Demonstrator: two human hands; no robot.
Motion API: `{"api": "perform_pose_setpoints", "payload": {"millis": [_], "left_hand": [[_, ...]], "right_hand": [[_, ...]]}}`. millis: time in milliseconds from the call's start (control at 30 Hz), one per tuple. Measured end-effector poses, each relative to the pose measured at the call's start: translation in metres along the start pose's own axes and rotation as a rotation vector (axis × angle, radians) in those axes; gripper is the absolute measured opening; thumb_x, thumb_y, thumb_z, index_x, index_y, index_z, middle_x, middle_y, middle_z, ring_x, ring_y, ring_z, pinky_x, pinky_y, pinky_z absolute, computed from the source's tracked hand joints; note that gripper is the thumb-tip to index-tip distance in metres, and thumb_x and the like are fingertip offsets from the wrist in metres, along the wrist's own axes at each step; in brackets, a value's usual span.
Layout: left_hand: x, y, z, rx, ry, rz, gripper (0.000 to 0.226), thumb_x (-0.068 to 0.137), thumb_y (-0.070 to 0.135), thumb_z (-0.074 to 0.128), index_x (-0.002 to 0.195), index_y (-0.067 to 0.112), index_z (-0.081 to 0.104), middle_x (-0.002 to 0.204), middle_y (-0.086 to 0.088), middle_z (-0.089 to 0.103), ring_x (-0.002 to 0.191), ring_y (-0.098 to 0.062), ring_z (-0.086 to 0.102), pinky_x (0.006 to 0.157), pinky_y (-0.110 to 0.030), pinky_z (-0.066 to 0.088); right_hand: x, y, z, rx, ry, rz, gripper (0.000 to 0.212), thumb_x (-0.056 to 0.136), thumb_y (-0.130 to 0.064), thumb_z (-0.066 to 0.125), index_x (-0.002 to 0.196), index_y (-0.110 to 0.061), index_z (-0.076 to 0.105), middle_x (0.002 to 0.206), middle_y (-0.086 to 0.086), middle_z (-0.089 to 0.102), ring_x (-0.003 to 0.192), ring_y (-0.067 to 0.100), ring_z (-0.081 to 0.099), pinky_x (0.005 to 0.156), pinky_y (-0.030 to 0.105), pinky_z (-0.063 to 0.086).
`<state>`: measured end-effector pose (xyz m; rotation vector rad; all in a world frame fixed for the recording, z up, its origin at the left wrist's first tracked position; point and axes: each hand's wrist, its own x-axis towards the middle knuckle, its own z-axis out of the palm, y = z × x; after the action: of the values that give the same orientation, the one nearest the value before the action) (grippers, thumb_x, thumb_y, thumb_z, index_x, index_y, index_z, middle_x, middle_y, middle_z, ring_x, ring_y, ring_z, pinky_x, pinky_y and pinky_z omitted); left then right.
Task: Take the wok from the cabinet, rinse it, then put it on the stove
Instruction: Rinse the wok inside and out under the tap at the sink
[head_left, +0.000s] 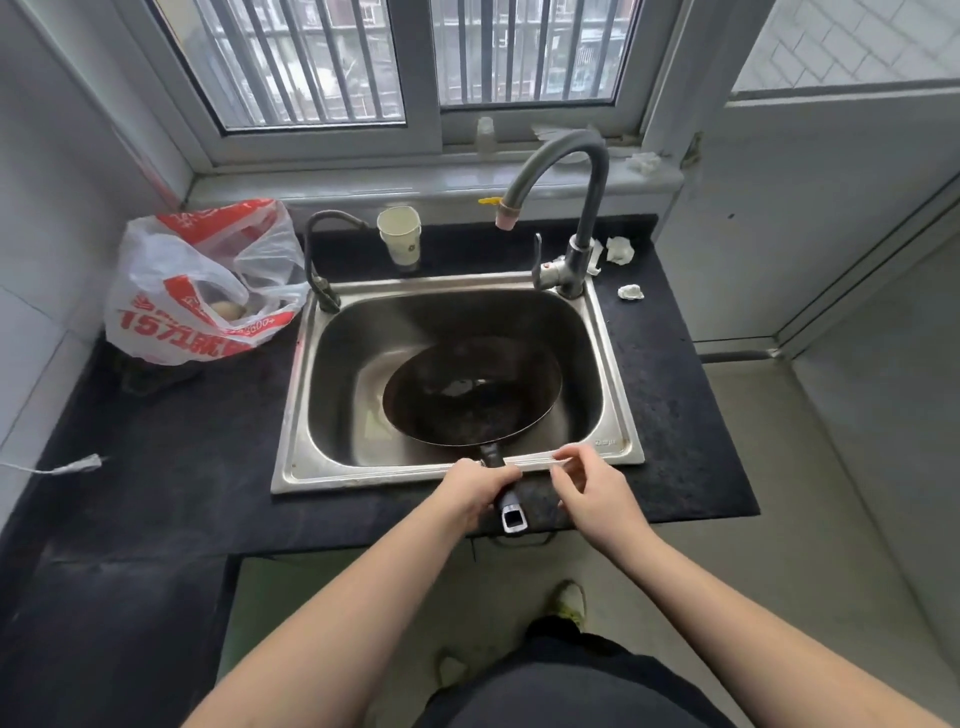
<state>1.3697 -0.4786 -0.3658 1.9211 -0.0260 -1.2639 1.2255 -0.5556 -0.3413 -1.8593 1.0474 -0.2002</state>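
A dark round wok (470, 395) lies in the steel sink (615, 415), tilted, with a small shine of water at its bottom. Its handle sticks out over the sink's front rim toward me. My left hand (475, 491) is closed around that handle, whose metal end (513, 517) shows below the fingers. My right hand (589, 493) hovers just right of the handle with fingers apart, holding nothing. The tall grey faucet (582, 208) arches over the sink's back right; no water is seen running. No stove is in view.
A red and white plastic bag (202, 283) sits on the black counter (171, 467) at the left. A paper cup (399, 236) stands behind the sink beside a small second tap (319, 265). Crumpled tissues (621, 249) lie right of the faucet. Barred windows are behind.
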Motion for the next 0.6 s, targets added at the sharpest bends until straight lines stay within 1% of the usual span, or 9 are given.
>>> {"api": "perform_pose_setpoints", "payload": {"millis": [33, 67, 100, 200, 267, 333, 400, 467, 600], "left_hand": [[0.001, -0.005, 0.000, -0.031, -0.009, 0.008, 0.055, 0.048, 0.033, 0.078, 0.092, 0.000, 0.070, 0.083, -0.012, 0.074, 0.076, -0.026, 0.071, 0.070, -0.037, 0.057], [0.002, -0.009, 0.000, -0.053, -0.024, 0.017, 0.053, 0.047, 0.030, 0.076, 0.090, -0.001, 0.071, 0.082, -0.013, 0.073, 0.075, -0.027, 0.071, 0.074, -0.040, 0.058], [-0.001, -0.011, 0.000, -0.073, -0.046, 0.029, 0.045, 0.051, 0.025, 0.076, 0.088, 0.001, 0.072, 0.080, -0.012, 0.072, 0.073, -0.026, 0.069, 0.075, -0.041, 0.058], [-0.010, -0.014, 0.000, -0.067, -0.079, 0.060, 0.021, 0.072, 0.014, 0.075, 0.091, 0.006, 0.070, 0.073, -0.003, 0.067, 0.067, -0.016, 0.064, 0.064, -0.028, 0.054], [-0.010, -0.015, 0.000, -0.066, -0.069, 0.059, 0.019, 0.079, 0.013, 0.071, 0.096, 0.004, 0.068, 0.075, -0.002, 0.066, 0.067, -0.015, 0.064, 0.059, -0.024, 0.051], [-0.013, -0.012, -0.002, -0.067, -0.067, 0.034, 0.010, 0.082, 0.011, 0.065, 0.091, 0.007, 0.064, 0.074, -0.003, 0.064, 0.063, -0.016, 0.063, 0.051, -0.021, 0.049], [-0.015, -0.008, -0.004, -0.070, -0.069, 0.006, 0.003, 0.085, 0.008, 0.060, 0.085, 0.009, 0.058, 0.070, -0.005, 0.062, 0.057, -0.016, 0.063, 0.051, -0.021, 0.049], [-0.017, -0.004, -0.004, -0.107, -0.102, -0.037, 0.007, 0.087, 0.004, 0.054, 0.083, 0.008, 0.052, 0.065, -0.006, 0.060, 0.053, -0.018, 0.062, 0.054, -0.026, 0.051], [-0.022, 0.005, 0.004, -0.108, -0.099, -0.140, 0.004, 0.093, 0.006, 0.045, 0.093, 0.010, 0.045, 0.081, -0.011, 0.059, 0.052, -0.021, 0.064, 0.042, -0.025, 0.050]], "right_hand": [[0.001, 0.000, 0.000, -0.004, 0.015, -0.009, 0.009, 0.094, -0.024, 0.059, 0.103, -0.024, 0.059, 0.081, -0.005, 0.063, 0.074, 0.018, 0.065, 0.077, 0.038, 0.053], [0.002, 0.000, -0.001, -0.012, 0.026, -0.014, 0.008, 0.094, -0.024, 0.058, 0.102, -0.025, 0.058, 0.081, -0.005, 0.063, 0.074, 0.018, 0.065, 0.077, 0.038, 0.053], [0.003, 0.000, -0.002, -0.020, 0.029, -0.020, 0.007, 0.094, -0.025, 0.058, 0.101, -0.025, 0.058, 0.081, -0.005, 0.062, 0.074, 0.018, 0.065, 0.077, 0.037, 0.053], [0.009, 0.002, -0.006, -0.019, 0.024, -0.045, 0.004, 0.095, -0.026, 0.057, 0.099, -0.026, 0.058, 0.080, -0.005, 0.061, 0.074, 0.018, 0.064, 0.075, 0.036, 0.054], [0.017, 0.005, -0.011, -0.029, 0.022, -0.069, 0.003, 0.095, -0.024, 0.056, 0.096, -0.027, 0.057, 0.079, -0.005, 0.060, 0.074, 0.020, 0.065, 0.074, 0.035, 0.054], [0.029, 0.007, -0.018, -0.046, 0.006, -0.085, 0.004, 0.096, -0.023, 0.055, 0.096, -0.027, 0.057, 0.080, -0.007, 0.060, 0.075, 0.021, 0.065, 0.073, 0.033, 0.052], [0.045, 0.009, -0.025, -0.046, -0.020, -0.099, 0.004, 0.096, -0.024, 0.055, 0.098, -0.025, 0.058, 0.082, -0.007, 0.061, 0.077, 0.020, 0.064, 0.074, 0.032, 0.052], [0.062, 0.013, -0.031, -0.033, -0.045, -0.113, 0.006, 0.096, -0.025, 0.054, 0.100, -0.025, 0.058, 0.084, -0.006, 0.063, 0.079, 0.020, 0.065, 0.074, 0.034, 0.053], [0.107, 0.020, -0.051, -0.053, -0.123, -0.185, 0.006, 0.096, -0.027, 0.054, 0.100, -0.027, 0.057, 0.083, -0.006, 0.064, 0.076, 0.019, 0.066, 0.073, 0.034, 0.053]]}}
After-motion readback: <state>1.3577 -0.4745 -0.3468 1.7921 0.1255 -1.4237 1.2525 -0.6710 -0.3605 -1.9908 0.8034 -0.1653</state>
